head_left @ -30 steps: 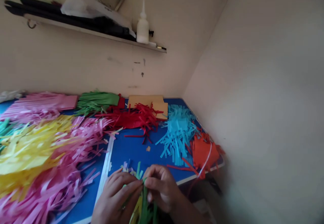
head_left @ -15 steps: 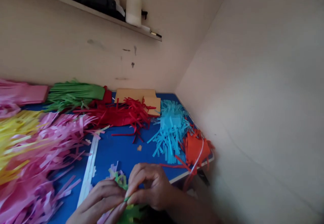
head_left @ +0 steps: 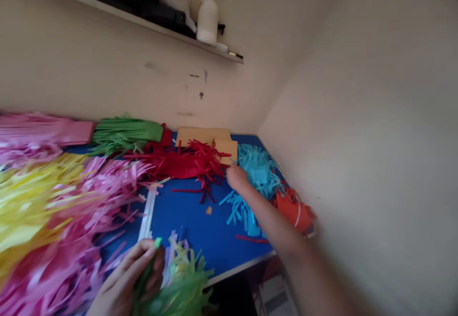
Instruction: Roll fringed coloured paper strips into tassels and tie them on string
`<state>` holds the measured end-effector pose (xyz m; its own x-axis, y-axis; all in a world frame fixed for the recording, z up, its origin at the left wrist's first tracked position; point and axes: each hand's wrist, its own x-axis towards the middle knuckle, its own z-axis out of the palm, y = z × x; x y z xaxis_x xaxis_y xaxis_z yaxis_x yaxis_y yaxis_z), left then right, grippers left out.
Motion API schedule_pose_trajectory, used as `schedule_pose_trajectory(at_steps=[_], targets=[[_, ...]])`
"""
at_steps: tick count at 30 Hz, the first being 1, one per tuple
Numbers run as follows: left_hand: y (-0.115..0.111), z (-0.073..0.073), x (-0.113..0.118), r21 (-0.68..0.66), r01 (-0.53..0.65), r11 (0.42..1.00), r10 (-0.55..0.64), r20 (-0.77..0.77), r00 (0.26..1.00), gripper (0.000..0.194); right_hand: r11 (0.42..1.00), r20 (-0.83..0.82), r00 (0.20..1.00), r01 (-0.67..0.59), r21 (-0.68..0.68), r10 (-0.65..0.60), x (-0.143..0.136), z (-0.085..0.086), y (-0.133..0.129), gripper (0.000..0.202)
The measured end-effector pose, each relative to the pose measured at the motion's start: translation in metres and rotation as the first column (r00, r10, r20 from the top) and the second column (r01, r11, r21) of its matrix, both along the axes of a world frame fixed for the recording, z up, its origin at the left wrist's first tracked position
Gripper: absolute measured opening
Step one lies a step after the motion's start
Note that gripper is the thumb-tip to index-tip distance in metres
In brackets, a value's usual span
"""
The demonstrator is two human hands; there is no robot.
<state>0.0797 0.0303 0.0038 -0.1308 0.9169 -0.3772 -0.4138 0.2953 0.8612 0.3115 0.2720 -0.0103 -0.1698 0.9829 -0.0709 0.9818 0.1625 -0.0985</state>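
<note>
My left hand (head_left: 134, 270), low in the view, is closed around the twisted end of a green paper fringe (head_left: 179, 290). A bright green tip sticks up above its thumb and fingers, and the loose strips spread to the right over the table edge. Pale yellow and lilac strips lie just behind them. My right hand (head_left: 236, 178) is stretched far across the table with its fingers curled closed. It is between the red fringe (head_left: 179, 163) and the light blue fringe (head_left: 255, 168), at the corner of a tan card (head_left: 229, 150). What its fingertips grip, if anything, is too small to make out.
Pink fringe (head_left: 67, 249), yellow fringe (head_left: 32, 201) and another green fringe (head_left: 130, 130) cover the left of the blue table (head_left: 189, 211). An orange bundle (head_left: 291, 211) sits by the right wall. A shelf (head_left: 143, 23) above bears a white bottle (head_left: 207, 20).
My right hand has left the green piece and reached forward to the tan card. My left hand keeps the green fringe and has shifted slightly left. The view has turned a little left.
</note>
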Motion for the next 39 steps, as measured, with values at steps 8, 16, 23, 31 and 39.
schedule_pose_trajectory(at_steps=[8,16,23,31,39], targets=[[-0.004,0.004,0.007,0.182,0.11,0.977,-0.009,-0.482,0.876,0.037,0.994,-0.313,0.948,-0.02,0.106,0.052,-0.006,0.035,-0.059,0.02],[-0.014,0.006,0.021,0.393,0.264,0.881,0.077,-0.669,0.739,0.023,0.951,-0.979,-0.073,-0.26,-0.166,-0.191,-0.034,0.0,-0.22,0.014],[-0.017,0.005,0.026,0.48,0.38,0.791,0.132,-0.739,0.66,0.01,0.963,-0.964,-0.2,-0.237,-0.127,-0.176,-0.029,0.003,-0.235,0.008],[-0.017,0.005,0.033,0.506,0.404,0.762,0.198,-0.776,0.598,0.007,0.995,-0.998,-0.02,-0.078,-0.053,-0.055,-0.03,0.005,-0.242,0.003],[-0.02,0.017,0.042,0.532,0.444,0.721,0.273,-0.807,0.524,0.011,0.996,-0.997,0.051,0.07,0.062,0.058,-0.032,-0.001,-0.255,0.01]])
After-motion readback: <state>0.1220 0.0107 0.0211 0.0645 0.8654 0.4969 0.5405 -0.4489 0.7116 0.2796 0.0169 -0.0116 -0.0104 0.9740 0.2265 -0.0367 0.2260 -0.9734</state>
